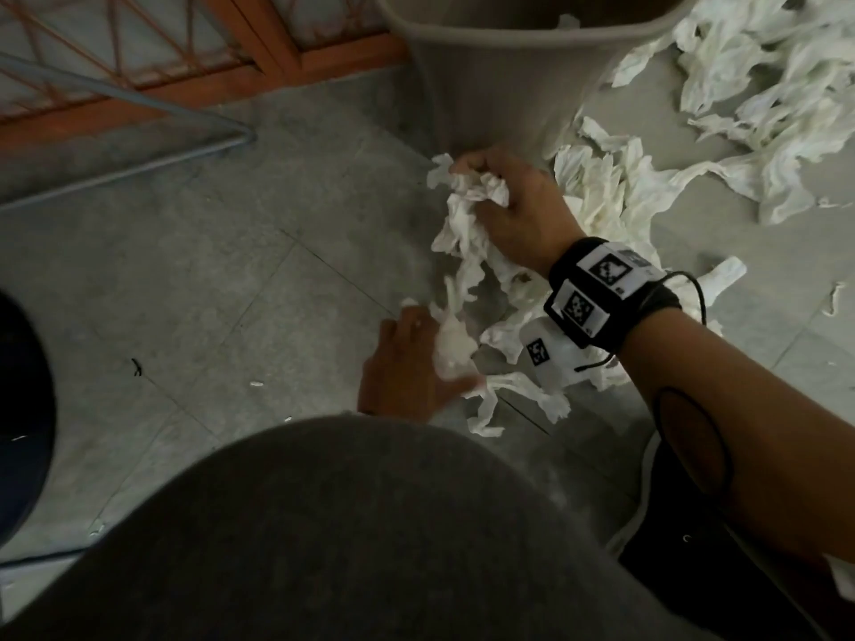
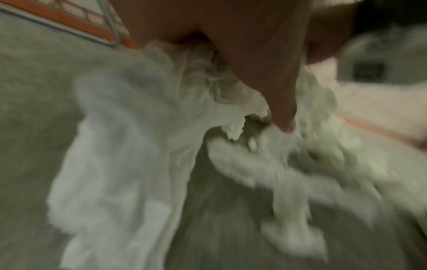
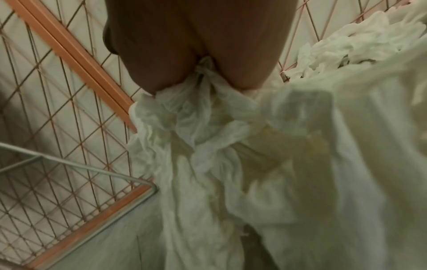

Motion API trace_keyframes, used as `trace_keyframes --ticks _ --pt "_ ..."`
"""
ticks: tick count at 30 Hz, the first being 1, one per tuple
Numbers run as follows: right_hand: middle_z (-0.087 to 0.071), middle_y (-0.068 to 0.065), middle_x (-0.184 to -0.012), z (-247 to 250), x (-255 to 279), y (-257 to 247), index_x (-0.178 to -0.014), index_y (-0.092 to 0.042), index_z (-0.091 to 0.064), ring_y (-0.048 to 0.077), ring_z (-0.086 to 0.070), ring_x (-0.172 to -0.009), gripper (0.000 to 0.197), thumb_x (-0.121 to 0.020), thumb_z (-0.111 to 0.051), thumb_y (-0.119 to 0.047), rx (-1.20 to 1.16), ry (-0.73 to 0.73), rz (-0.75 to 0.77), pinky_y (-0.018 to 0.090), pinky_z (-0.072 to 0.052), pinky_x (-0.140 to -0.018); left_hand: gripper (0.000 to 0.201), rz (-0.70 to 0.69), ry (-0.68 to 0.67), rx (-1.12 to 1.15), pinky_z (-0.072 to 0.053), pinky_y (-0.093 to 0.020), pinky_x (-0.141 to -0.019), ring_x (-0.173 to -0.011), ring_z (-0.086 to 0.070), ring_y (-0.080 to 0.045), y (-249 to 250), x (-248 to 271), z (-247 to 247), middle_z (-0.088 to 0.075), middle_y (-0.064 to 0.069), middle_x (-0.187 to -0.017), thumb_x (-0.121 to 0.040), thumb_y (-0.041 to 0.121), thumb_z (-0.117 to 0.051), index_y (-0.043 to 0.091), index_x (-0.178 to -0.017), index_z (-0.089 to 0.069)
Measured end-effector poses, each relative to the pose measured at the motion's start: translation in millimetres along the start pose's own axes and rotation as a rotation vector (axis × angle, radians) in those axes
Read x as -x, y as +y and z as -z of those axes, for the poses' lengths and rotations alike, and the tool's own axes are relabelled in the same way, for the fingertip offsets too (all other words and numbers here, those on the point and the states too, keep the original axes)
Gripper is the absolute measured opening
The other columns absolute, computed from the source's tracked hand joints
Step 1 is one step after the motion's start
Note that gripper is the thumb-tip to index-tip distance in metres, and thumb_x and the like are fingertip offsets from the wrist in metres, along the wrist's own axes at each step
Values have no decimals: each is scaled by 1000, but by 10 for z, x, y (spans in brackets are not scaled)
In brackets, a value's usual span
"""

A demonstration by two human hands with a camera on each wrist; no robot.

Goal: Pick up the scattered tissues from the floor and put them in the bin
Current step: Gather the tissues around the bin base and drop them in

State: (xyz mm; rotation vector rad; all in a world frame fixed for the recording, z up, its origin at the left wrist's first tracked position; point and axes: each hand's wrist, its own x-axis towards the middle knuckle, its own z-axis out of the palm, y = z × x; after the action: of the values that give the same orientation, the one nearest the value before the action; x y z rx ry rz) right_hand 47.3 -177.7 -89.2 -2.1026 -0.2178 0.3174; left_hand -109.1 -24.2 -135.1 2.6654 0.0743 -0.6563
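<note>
A grey bin (image 1: 504, 71) stands on the floor at the top centre of the head view. Just in front of its base, my right hand (image 1: 476, 178) grips a crumpled bunch of white tissues (image 1: 465, 215) that trails down to the floor. In the right wrist view the same tissues (image 3: 203, 138) hang from the right hand's closed fingers (image 3: 152, 76). Lower down, my left hand (image 1: 435, 358) holds a wad of tissue (image 1: 455, 349) close to the floor. The left wrist view is blurred; tissue (image 2: 129, 146) spills from under the left hand (image 2: 254, 54). More tissues (image 1: 597, 192) lie heaped behind my right hand.
Many loose tissues (image 1: 786, 90) are strewn over the floor right of the bin. An orange-framed wire mesh panel (image 1: 139, 48) and a grey metal rod frame (image 1: 152, 104) lie at the upper left. My grey-clad knee (image 1: 347, 525) fills the foreground.
</note>
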Motion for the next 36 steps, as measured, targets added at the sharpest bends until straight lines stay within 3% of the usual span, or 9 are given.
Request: trace_keyframes --ticks 6,10,14,17,21,24,27,33,36 --pt "-66 -7 -89 133 61 -368 -93 -22 -68 10 -60 -82 14 -85 -57 -22 16 -118 -65 24 -47 -75 59 -31 -177 -45 -49 -44 -93 -125 -44 -26 -124 57 -309 -48 1 -134 -78 40 -70 21 -130 -50" --pt "-68 -7 -86 212 130 -675 -86 -22 -67 6 -61 -79 17 -81 -69 -38 28 -254 -5 20 -48 -68 45 -35 172 300 -52 -38 -87 -101 -62 -21 -74 40 260 -64 -4 -114 -76 37 -66 20 -117 -59" --pt "-65 -6 -74 329 120 -1007 -75 -18 -61 4 -61 -69 11 -77 -71 -15 -91 -267 145 21 -50 -64 32 -262 455 507 -51 -23 -80 -88 -66 -11 179 58 1186 -71 -2 -98 -86 35 -56 10 -104 -67" --pt "-52 -15 -73 536 29 -1325 -78 -23 -51 -6 -52 -66 27 -79 -65 0 -247 -191 331 9 -40 -65 17 -380 595 570 -49 -25 -69 -76 -63 -14 434 3 1773 -67 -4 -85 -86 25 -57 10 -92 -64" --pt "-50 10 -85 995 -187 -1689 -94 -8 -48 15 -48 -75 22 -80 -52 10 -412 -100 501 25 -41 -69 17 -506 663 630 -52 -32 -76 -87 -64 -20 852 -158 2355 -67 -8 -94 -85 13 -62 6 -101 -63" --pt "-51 10 -84 1319 -343 -1838 -96 -6 -50 20 -49 -72 24 -81 -44 13 -476 18 570 29 -43 -65 25 -587 616 694 -52 -35 -83 -94 -63 -19 1205 -340 2672 -66 -8 -104 -86 15 -60 12 -110 -58" --pt "-56 7 -78 1581 -501 -1851 -95 -5 -53 19 -54 -68 25 -79 -45 12 -524 140 557 26 -44 -62 42 -636 549 639 -47 -55 -86 -101 -57 -30 1444 -607 2840 -59 -13 -111 -76 20 -55 15 -118 -51" --pt "-50 9 -107 1920 -731 -1490 -104 -15 -52 18 -50 -99 31 -77 -65 -9 -214 398 453 41 -48 -91 49 -573 584 438 -42 -47 -98 -112 -45 -26 1694 -1131 2860 -44 -9 -120 -74 12 -52 13 -122 -43" --pt "-45 1 -107 1940 -723 -1283 -100 -26 -50 21 -54 -98 41 -69 -77 -29 -144 403 249 38 -54 -84 54 -503 507 383 -44 -45 -98 -111 -47 -26 1646 -1302 2779 -39 -10 -121 -72 13 -54 12 -123 -39"
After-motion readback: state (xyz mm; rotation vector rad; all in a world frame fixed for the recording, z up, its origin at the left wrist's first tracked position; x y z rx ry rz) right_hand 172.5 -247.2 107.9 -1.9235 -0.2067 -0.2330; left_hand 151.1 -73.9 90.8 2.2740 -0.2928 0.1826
